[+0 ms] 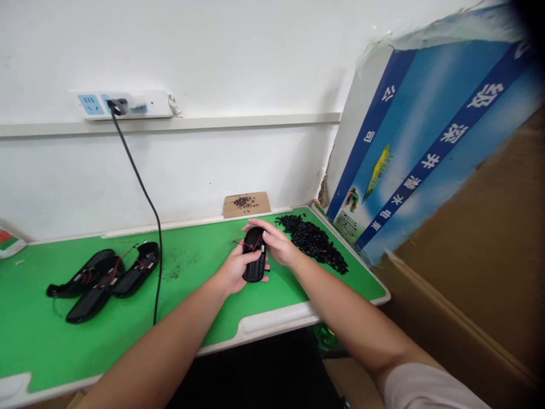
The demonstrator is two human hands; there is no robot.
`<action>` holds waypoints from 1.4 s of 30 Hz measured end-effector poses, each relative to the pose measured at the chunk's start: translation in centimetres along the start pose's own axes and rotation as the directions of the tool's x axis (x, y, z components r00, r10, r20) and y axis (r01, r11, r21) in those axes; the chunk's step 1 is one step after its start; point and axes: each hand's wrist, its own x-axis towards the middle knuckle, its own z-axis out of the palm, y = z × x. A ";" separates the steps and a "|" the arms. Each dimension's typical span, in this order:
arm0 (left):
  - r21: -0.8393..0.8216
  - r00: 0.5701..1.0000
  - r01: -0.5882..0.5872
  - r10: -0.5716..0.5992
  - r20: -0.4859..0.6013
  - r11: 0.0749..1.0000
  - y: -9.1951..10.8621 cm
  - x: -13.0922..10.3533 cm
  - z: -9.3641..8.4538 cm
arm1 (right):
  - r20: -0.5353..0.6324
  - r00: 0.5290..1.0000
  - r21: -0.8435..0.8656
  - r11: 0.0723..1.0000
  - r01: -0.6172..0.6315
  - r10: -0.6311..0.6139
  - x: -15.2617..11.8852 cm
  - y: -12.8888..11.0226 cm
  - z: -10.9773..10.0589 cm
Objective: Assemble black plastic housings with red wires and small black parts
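Note:
A black elongated housing (pixel 254 267) with thin red and dark wires is held above the green tabletop near its front edge. My left hand (pixel 235 267) grips its left side, thumb laid across the front. Around its upper right side curls my right hand (pixel 276 241), fingers over the top end and thumb near a small white part. Several similar black housings (pixel 89 301) with red wires lie on the table at the left. A pile of small black pieces (pixel 313 241) is spread just right of my right hand.
A cardboard piece with small dark bits (pixel 251 209) is at the wall edge. A power strip (pixel 159 105) on the wall has a dark cable (pixel 147 196) hanging across the table. A large blue and white printed box (pixel 409 130) stands at the right, above brown cardboard (pixel 477 250).

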 end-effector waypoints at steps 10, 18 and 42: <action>0.023 0.989 -0.098 0.095 0.110 0.995 -0.4 0.2 -0.4 | 0.014 0.999 0.019 0.999 -0.050 0.050 -0.1 0.0 -0.2; 0.033 0.998 -0.060 0.059 0.036 0.998 -0.2 0.2 -0.1 | 0.016 0.999 0.001 0.999 -0.051 0.051 -0.1 0.0 -0.1; -0.019 0.985 -0.108 0.104 -0.137 0.994 1.5 -0.3 0.5 | -0.084 0.995 -0.002 0.998 -0.058 0.058 0.7 1.4 0.2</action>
